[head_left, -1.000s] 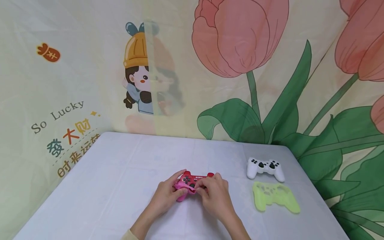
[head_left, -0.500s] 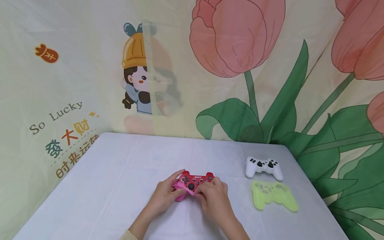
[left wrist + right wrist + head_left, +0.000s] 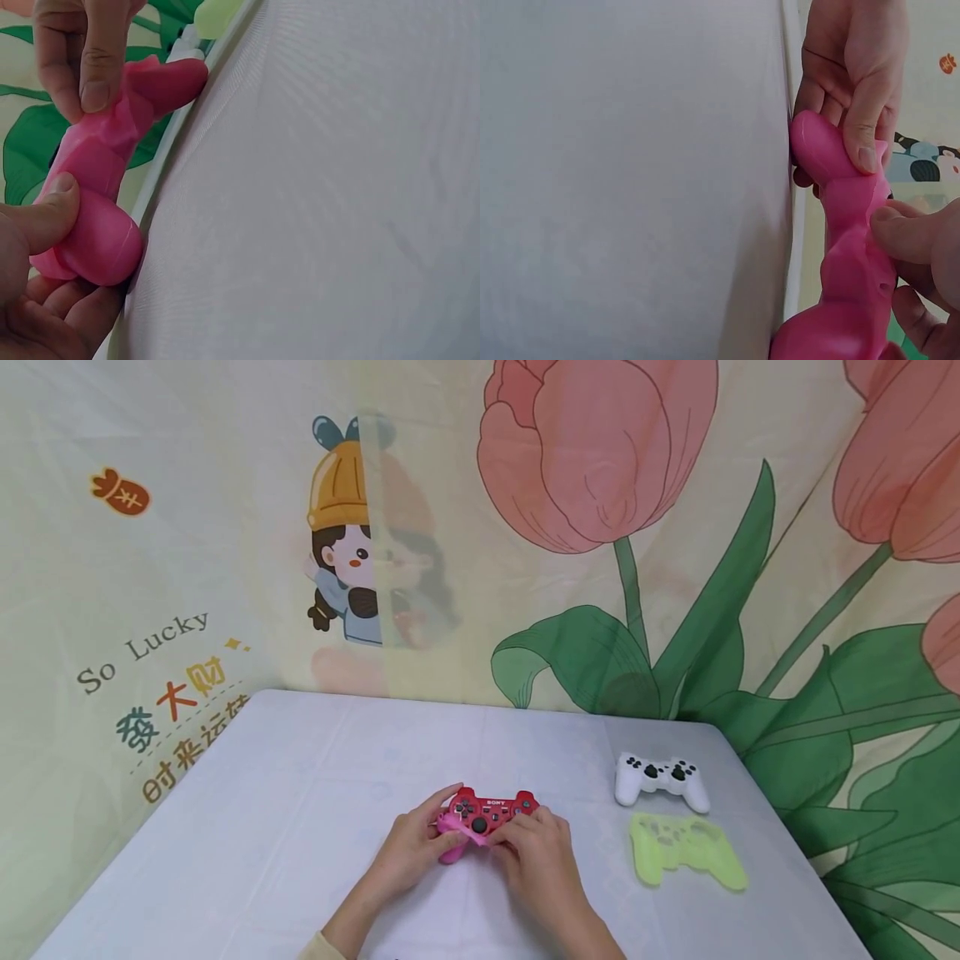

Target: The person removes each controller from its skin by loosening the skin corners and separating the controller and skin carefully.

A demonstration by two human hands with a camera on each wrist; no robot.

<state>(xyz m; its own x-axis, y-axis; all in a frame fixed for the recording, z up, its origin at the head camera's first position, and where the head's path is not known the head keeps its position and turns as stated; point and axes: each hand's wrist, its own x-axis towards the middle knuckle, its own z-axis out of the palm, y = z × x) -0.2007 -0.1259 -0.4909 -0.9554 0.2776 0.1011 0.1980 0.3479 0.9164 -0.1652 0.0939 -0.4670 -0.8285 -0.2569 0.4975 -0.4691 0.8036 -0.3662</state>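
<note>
A red game controller [image 3: 495, 814] marked SONY is partly wrapped in a pink silicone cover [image 3: 105, 232], between both hands near the table's middle. My left hand [image 3: 411, 847] grips its left handle, thumb on top of the cover and fingers underneath. With thumb and fingertips, my right hand [image 3: 538, 860] pinches the cover's stretched edge at the middle. The red face with its left stick and buttons shows above that edge in the head view. My right fingers hide part of the controller's right side. Both wrist views show pink cover along the near side.
A white game controller [image 3: 662, 783] lies on the table [image 3: 300, 827] at the right. In front of it lies a pale green silicone cover [image 3: 686, 847], flat. A printed cloth with tulips [image 3: 600, 443] hangs behind the table.
My right hand has drawn the cover's edge down and toward me, so more of the red face and the left stick show. My left hand keeps its grip.
</note>
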